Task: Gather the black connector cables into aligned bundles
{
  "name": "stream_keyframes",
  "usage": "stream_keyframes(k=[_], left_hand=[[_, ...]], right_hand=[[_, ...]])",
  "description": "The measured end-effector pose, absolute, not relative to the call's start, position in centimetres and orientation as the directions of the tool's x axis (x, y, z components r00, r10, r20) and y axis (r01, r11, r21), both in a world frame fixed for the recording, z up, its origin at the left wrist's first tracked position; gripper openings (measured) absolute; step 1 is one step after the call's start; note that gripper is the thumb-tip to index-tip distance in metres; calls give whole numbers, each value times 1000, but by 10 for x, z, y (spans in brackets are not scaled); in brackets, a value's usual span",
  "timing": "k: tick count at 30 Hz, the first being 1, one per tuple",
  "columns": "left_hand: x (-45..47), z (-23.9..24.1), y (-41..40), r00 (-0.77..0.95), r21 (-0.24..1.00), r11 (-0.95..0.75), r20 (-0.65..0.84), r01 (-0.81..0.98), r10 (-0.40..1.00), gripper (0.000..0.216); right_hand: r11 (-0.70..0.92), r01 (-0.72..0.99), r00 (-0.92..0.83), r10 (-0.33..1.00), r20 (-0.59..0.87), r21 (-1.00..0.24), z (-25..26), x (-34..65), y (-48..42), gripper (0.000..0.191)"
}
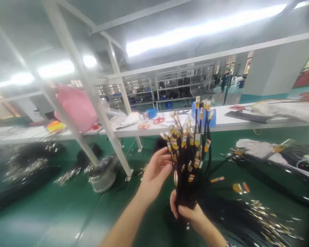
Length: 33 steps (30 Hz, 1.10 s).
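A thick bundle of black cables (187, 171) stands upright before me, with yellow and silver connector ends fanned out at its top. My right hand (189, 209) is wrapped round the lower part of the bundle. Beside its upper left side is my left hand (156, 171), fingers partly curled and apart, close to the connectors; whether the fingertips touch them I cannot tell. Below and to the right, a pile of loose black cables (237, 219) with metal ends lies on the green work surface (134, 219).
A raised white shelf (149, 128) on slanted posts runs across the back, bearing red-handled scissors (159, 120), a blue tape roll (151, 113) and a dark keyboard (248, 116). More cable bundles (25, 168) lie at left, near a round clear container (102, 180). A pink bag (76, 108) stands behind.
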<state>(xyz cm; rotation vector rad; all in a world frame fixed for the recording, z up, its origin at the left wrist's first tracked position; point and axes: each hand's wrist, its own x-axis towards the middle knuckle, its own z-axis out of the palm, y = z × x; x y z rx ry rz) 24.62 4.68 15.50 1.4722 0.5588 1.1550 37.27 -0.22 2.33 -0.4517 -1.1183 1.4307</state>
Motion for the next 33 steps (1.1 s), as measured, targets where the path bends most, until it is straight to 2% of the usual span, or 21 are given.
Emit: stream_keyframes(k=[4,8,14,20,22,25,26,28,33], left_hand=[[273,162,45,458,935,-256,344,-244,820,40],[277,166,44,380,942,-293,334,-162,862,28],[249,158,36,335,956,-286,293,-70,896,38],[235,151,33,352,959,-273,284,-80,892,37],[235,144,37,375,959,-271,281,-81,883,48],[238,132,44,483,951,-293,303,-99,821,84],[240,130,46,511,952,-288,298,-101,806,89],[243,129,47,504,967,-237,251,-93,826,79],[243,137,46,297,992,-102,118,-70,948,31]], right_hand=[[94,-606,-316,883,347,-790,21,381,-3,40],[55,-643,-320,887,333,-764,14,383,-2,38],[54,-695,-258,912,320,-717,13,387,4,35],[59,-699,-214,934,286,-713,17,387,11,32],[44,-685,-240,929,282,-727,18,384,10,33],[17,-617,-298,920,254,-787,22,377,8,35],[18,-591,-315,915,251,-807,24,374,7,36],[22,-549,-358,897,259,-835,28,369,7,39],[34,-504,-385,886,260,-863,30,367,8,47]])
